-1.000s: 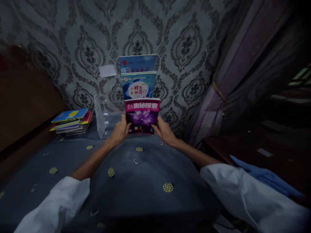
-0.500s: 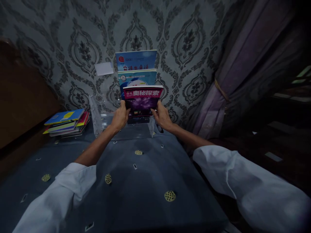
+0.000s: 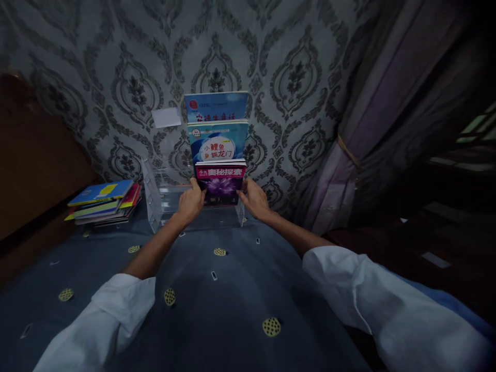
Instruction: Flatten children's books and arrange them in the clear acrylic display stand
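A magazine (image 3: 220, 187) with a purple and pink cover stands upright in the clear plastic rack (image 3: 152, 199). My left hand (image 3: 191, 200) grips its left edge, thumb in front. At the right edge, my right hand (image 3: 253, 199) is closed on the same magazine. Behind it, a light-blue book (image 3: 217, 142) with a white oval on its cover stands one tier higher. A taller blue book (image 3: 216, 103) with red lettering rises at the back. The magazine's lower edge sits by the rack's front tiers; whether it rests on one I cannot tell.
To the left lies a stack of books (image 3: 104, 201), a blue one on top. A white card (image 3: 166, 118) shows at the rack's upper left. Patterned wallpaper backs the table (image 3: 232, 310), which has a dark-blue cloth. A tied curtain (image 3: 344, 155) hangs on the right.
Both hands have lowered the magazine into the rack, a little leftward and away from me. More of the light-blue book's cover now shows above it. The view has tilted slightly.
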Available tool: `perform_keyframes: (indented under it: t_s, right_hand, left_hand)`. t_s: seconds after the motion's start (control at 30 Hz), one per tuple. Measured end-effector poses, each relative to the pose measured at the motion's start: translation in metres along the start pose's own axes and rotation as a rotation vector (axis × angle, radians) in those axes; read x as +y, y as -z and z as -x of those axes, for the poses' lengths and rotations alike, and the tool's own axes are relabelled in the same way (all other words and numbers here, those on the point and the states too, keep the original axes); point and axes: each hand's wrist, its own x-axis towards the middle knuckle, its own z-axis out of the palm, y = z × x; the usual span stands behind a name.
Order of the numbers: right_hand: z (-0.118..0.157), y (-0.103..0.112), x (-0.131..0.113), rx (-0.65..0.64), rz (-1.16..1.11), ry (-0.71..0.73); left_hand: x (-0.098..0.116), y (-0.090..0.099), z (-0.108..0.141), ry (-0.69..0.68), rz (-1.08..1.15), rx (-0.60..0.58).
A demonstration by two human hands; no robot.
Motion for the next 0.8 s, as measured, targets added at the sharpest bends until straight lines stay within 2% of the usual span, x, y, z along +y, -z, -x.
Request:
perform_keyframes:
  t_s: [0.1,0.17,0.33,0.63,0.8]
  right_hand:
    - [-0.001,0.002,-0.005,0.019,-0.049,-0.116]
    - [-0.002,0.002,-0.008,0.022,-0.065,-0.142]
    - [-0.007,-0.001,-0.014,0.021,-0.005,-0.083]
    - [-0.016,-0.004,-0.016,0.032,0.077,-0.097]
    - [-0.018,-0.003,-0.014,0.023,0.103,-0.093]
  left_hand:
    - [0.005,0.005,0.001,0.012,-0.051,-0.046]
    - [0.008,0.008,0.001,0.027,-0.075,-0.078]
    - [0.011,0.013,-0.001,0.051,-0.086,-0.118]
    - [0.023,0.019,-0.006,0.108,-0.046,-0.117]
    - [0.023,0.019,-0.008,0.094,-0.066,-0.116]
